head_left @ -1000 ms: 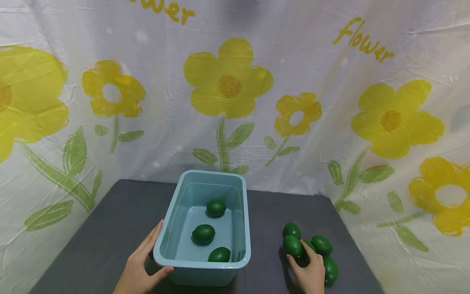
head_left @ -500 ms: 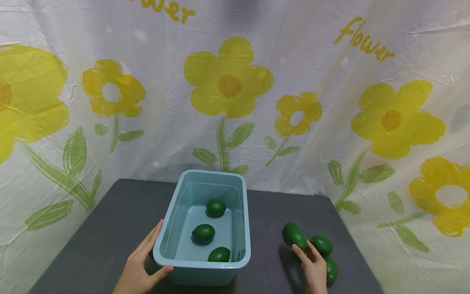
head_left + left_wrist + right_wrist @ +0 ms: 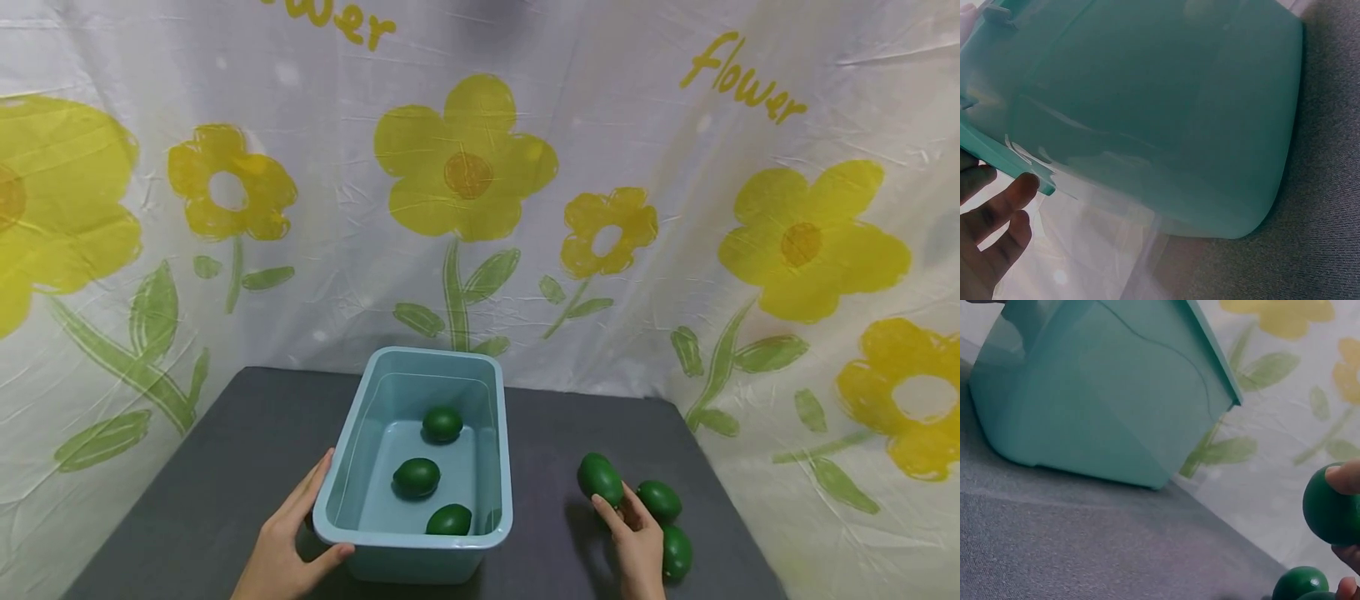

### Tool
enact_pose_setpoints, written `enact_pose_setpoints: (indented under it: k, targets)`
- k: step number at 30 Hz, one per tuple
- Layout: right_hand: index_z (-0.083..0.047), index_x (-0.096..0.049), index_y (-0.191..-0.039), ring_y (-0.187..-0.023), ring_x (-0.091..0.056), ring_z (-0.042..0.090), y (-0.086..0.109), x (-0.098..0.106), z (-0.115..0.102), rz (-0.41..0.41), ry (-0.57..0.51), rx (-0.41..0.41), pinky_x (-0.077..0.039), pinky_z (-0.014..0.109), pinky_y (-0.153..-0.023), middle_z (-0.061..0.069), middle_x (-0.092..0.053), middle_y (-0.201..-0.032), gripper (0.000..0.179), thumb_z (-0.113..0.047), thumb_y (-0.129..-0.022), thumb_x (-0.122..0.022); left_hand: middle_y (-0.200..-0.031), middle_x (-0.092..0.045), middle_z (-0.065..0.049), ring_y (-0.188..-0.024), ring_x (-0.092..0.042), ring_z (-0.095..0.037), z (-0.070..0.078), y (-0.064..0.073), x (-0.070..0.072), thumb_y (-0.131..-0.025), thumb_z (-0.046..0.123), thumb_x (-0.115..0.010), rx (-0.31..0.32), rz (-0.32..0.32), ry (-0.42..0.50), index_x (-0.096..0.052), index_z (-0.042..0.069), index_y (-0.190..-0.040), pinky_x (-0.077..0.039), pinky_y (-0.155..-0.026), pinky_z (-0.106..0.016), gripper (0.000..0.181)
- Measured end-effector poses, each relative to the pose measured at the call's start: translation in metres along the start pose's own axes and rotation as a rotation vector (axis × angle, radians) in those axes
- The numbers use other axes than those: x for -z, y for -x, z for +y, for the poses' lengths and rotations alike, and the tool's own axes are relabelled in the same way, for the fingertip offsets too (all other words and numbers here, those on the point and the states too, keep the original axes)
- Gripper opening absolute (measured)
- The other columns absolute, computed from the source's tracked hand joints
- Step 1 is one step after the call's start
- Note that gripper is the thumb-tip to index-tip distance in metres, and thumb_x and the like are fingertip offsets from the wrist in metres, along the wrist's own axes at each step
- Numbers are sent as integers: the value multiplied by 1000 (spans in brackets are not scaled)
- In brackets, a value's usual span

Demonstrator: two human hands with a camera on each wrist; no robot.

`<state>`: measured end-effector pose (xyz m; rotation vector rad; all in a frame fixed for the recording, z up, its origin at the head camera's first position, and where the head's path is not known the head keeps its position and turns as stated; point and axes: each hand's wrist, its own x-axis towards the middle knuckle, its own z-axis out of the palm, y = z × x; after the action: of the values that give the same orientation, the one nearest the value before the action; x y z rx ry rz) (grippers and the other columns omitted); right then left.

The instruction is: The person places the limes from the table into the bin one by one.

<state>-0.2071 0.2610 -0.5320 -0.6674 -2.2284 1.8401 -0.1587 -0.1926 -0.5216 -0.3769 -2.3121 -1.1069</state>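
Note:
A light blue plastic bin (image 3: 420, 562) stands on the dark table with three green limes inside: one at the back (image 3: 442, 424), one in the middle (image 3: 416, 477) and one near the front (image 3: 449, 520). At its near left corner my left hand (image 3: 281, 542) holds the rim, fingers along the left side, thumb at the front; the left wrist view shows fingertips (image 3: 1022, 187) at the rim. Right of the bin, my right hand (image 3: 637, 542) pinches a lime (image 3: 600, 479) between thumb and fingers. The right wrist view shows this lime (image 3: 1329, 506) partly cut off.
Beside my right hand lie two more limes, one farther back (image 3: 660, 501) and one nearer (image 3: 677, 552). Behind the table (image 3: 547, 433) hangs a white curtain (image 3: 337, 275) printed with yellow flowers, which also closes off both sides.
My right hand has drawn a lime out of the cluster and raised it slightly; limes at the cluster's left no longer show separately. The left hand and bin stay put.

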Motion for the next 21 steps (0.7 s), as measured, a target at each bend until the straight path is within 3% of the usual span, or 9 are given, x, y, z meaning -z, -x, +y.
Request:
enact_pose_setpoints:
  k: [2, 4, 9, 13, 18, 21]
  targets:
    - [-12, -48, -161, -127, -56, 28, 1, -2, -2, 1, -5, 15, -49, 47, -104, 21, -54, -156, 95, -59, -86, -84, -167, -41, -1, -141, -28, 19, 0, 0, 0, -72, 25, -98, 2, 2, -5, -35, 19, -168, -33, -99, -1, 115]
    - [-11, -48, -160, -128, -56, 26, 2, -3, -3, 5, 5, 30, -47, 50, -109, 22, -54, -156, 95, -59, -86, -83, -167, -42, -1, -140, -28, 20, 1, 0, 1, -72, 26, -98, 5, 2, -14, -35, 20, -168, -34, -98, -1, 115]
    - [-14, -55, -156, -102, -57, 8, 4, -9, -7, 33, 45, 58, -52, 29, -90, 14, -65, -142, 87, -58, -87, -83, -163, -48, -16, -139, -27, 21, 1, -1, 2, -72, 27, -98, 1, 2, -20, -36, 19, -168, -34, -98, -1, 115]
    - [-14, -56, -155, -102, -57, 1, 5, -17, -11, 23, 14, 84, -50, 18, -84, 13, -66, -142, 84, -56, -88, -83, -161, -49, -20, -139, -29, 20, 0, -1, 3, -72, 26, -98, -3, -2, -22, -36, 17, -167, -38, -97, -3, 114]
    - [-15, -57, -155, -108, -57, 2, 9, -27, -19, 27, -35, 96, -48, 17, -86, 10, -67, -139, 80, -52, -89, -84, -161, -50, -16, -138, -34, 16, -1, 0, 3, -74, 27, -98, 33, -33, -57, -33, 24, -169, -57, -90, -25, 115]
    - [-13, -60, -152, -102, -58, 7, 11, -36, -24, 16, -84, 126, -48, 19, -84, 2, -71, -125, 74, -45, -90, -85, -160, -50, -18, -133, -42, 11, 0, 0, 4, -75, 29, -97, 64, -47, -51, -32, 25, -169, -58, -78, -30, 114]
